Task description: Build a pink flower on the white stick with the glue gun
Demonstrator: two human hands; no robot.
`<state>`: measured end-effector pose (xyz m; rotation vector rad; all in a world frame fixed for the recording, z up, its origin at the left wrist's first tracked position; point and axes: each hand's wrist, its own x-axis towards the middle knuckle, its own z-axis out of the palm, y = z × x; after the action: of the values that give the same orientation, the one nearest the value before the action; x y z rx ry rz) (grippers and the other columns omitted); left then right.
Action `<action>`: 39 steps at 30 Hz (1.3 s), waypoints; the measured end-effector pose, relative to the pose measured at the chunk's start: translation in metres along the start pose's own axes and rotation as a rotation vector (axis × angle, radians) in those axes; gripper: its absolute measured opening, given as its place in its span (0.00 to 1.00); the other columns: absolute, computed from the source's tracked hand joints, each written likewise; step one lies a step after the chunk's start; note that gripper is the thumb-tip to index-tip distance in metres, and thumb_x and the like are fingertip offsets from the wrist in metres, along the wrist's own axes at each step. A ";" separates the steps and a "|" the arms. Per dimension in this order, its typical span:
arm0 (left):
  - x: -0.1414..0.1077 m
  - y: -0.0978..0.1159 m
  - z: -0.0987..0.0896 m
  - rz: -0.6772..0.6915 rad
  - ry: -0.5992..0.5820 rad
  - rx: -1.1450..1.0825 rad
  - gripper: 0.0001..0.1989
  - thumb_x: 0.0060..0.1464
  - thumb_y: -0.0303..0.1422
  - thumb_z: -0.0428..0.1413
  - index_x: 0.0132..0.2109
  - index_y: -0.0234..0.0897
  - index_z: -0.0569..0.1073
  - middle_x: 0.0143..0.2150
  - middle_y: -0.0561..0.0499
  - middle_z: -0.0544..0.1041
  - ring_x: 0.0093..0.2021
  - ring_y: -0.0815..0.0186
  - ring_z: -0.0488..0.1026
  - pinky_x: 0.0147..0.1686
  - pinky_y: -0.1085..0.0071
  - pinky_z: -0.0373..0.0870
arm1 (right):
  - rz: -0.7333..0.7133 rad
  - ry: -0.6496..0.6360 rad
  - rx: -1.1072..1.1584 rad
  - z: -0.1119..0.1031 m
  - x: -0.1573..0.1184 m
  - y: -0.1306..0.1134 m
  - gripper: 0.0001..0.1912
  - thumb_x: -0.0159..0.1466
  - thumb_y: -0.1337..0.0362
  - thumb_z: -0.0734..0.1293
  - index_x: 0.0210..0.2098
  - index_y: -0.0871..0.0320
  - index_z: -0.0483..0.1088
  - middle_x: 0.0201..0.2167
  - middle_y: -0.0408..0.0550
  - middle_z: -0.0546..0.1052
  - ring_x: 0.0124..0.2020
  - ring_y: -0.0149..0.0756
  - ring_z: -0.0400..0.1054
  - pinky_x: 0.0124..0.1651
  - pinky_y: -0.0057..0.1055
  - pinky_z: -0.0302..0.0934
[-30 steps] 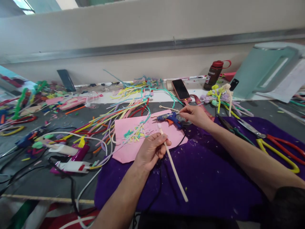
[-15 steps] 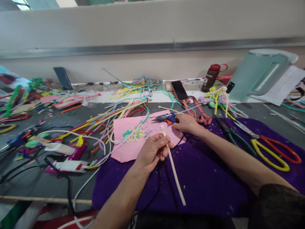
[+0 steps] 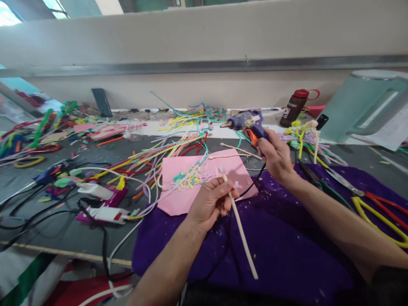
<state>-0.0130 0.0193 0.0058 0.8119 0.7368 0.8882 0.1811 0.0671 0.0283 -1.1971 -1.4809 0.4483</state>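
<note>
Between the thumb and fingers of my left hand (image 3: pixel 214 199) is a cream pipe cleaner (image 3: pixel 242 236), its long end slanting down toward me and a pale tuft at its top. My right hand (image 3: pixel 278 155) grips a blue hot glue gun (image 3: pixel 247 121) with an orange trigger, raised above the table with its nozzle pointing left. Beneath the hands lies a pink sheet (image 3: pixel 174 204) scattered with small cut pieces (image 3: pixel 188 176) in green, yellow and lilac. Two more cream pipe cleaners (image 3: pixel 228 156) rest at the sheet's far edge.
A purple cloth (image 3: pixel 287 255) covers the near table. Pliers (image 3: pixel 321 182) and red-and-yellow-handled scissors (image 3: pixel 360 197) lie at right. A power strip (image 3: pixel 102 208) with cables sits at left, near a second glue gun (image 3: pixel 47 176). Farther back stand a bottle (image 3: pixel 295 106) and a kettle (image 3: pixel 353 106).
My right hand has lifted the glue gun up off the pink sheet. My left hand keeps its hold on the pipe cleaner. The view has shifted a little to the left.
</note>
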 end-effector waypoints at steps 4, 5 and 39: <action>-0.002 0.002 0.001 0.033 0.002 -0.059 0.09 0.44 0.34 0.59 0.29 0.32 0.69 0.22 0.51 0.75 0.11 0.77 0.63 0.08 0.83 0.55 | 0.054 -0.080 0.283 0.000 -0.012 -0.025 0.16 0.63 0.54 0.55 0.43 0.56 0.65 0.23 0.43 0.65 0.22 0.29 0.58 0.24 0.26 0.53; -0.002 0.002 0.001 0.043 0.002 -0.070 0.09 0.44 0.34 0.59 0.29 0.32 0.69 0.22 0.51 0.75 0.11 0.77 0.63 0.08 0.83 0.55 | 0.076 -0.104 0.334 0.001 -0.014 -0.028 0.15 0.62 0.54 0.57 0.41 0.56 0.66 0.22 0.43 0.66 0.22 0.29 0.59 0.24 0.26 0.53; 0.002 0.003 -0.006 0.030 -0.025 -0.176 0.08 0.48 0.33 0.56 0.31 0.32 0.67 0.21 0.54 0.73 0.10 0.79 0.61 0.08 0.84 0.54 | 0.360 -0.415 0.418 -0.014 -0.044 -0.042 0.13 0.53 0.70 0.65 0.39 0.60 0.67 0.31 0.45 0.71 0.18 0.21 0.55 0.19 0.22 0.52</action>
<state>-0.0181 0.0239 0.0045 0.6784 0.6165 0.9537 0.1702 0.0082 0.0441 -1.0671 -1.4125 1.2492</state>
